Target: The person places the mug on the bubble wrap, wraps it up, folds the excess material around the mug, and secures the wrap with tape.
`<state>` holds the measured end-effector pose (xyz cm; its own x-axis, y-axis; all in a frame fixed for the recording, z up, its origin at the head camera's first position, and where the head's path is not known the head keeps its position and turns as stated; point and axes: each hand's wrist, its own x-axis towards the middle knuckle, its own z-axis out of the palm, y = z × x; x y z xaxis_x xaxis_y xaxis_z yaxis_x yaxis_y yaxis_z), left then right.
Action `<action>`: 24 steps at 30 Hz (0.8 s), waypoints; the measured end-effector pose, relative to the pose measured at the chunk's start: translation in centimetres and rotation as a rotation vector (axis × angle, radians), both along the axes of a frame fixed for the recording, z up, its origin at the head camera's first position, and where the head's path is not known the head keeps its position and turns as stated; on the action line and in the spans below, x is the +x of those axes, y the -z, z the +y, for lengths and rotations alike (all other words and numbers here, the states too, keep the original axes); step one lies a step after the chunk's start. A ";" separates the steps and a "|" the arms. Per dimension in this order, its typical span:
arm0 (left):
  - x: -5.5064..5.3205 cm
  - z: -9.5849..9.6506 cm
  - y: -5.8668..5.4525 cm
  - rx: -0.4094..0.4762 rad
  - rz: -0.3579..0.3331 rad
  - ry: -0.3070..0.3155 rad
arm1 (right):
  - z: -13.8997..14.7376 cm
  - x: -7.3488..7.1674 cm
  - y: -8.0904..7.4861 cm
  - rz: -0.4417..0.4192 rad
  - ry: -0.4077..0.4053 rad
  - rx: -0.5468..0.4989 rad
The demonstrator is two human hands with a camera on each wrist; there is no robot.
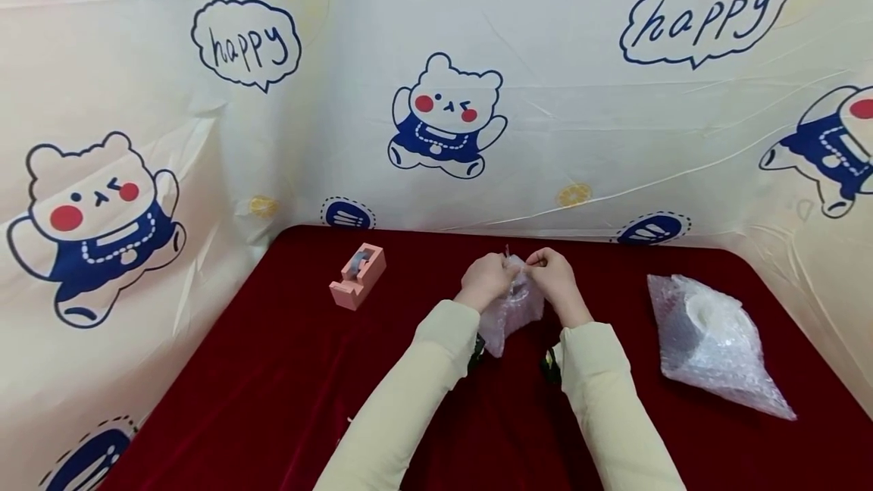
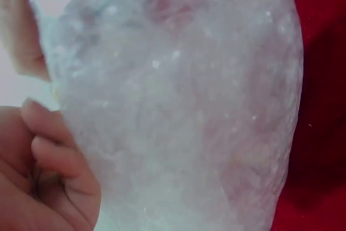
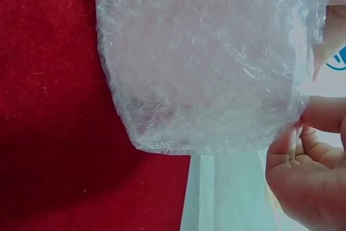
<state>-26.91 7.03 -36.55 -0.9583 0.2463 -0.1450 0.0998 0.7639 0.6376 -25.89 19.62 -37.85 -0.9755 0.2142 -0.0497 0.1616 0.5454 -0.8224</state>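
A bubble-wrap bag (image 1: 508,320) is held up between both hands over the middle of the table. My left hand (image 1: 487,279) grips its upper left edge, and my right hand (image 1: 554,283) pinches the upper right corner between thumb and fingertips. Seen close in the left wrist view, the bubble wrap (image 2: 184,101) spreads across most of the picture beside curled fingers (image 2: 70,166). From the right wrist, a pinching thumb and fingers (image 3: 292,150) show at the corner of the bag (image 3: 205,68). What lies inside is blurred by the plastic.
A pink tape dispenser (image 1: 368,271) with a roll of tape stands at the back left. To the right lies another bubble-wrap packet (image 1: 716,347) around a white rounded thing. Dark red cloth (image 1: 273,400) covers the table, and a printed curtain (image 1: 559,112) hangs behind it.
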 end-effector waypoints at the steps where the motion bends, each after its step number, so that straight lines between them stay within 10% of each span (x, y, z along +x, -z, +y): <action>1: -0.1 -0.3 0.1 0.058 -0.019 0.012 | 0.0 0.0 0.0 0.007 0.002 -0.004; 6: -0.4 -1.6 0.6 0.340 -0.131 0.046 | -0.2 0.0 0.1 0.058 0.020 -0.004; 13: -0.5 -2.3 1.3 0.511 -0.211 0.060 | -0.2 -0.1 0.7 0.118 0.014 0.072; 24: 0.3 -2.9 2.4 0.632 -0.051 -0.045 | 0.2 -0.1 1.7 0.197 0.012 0.058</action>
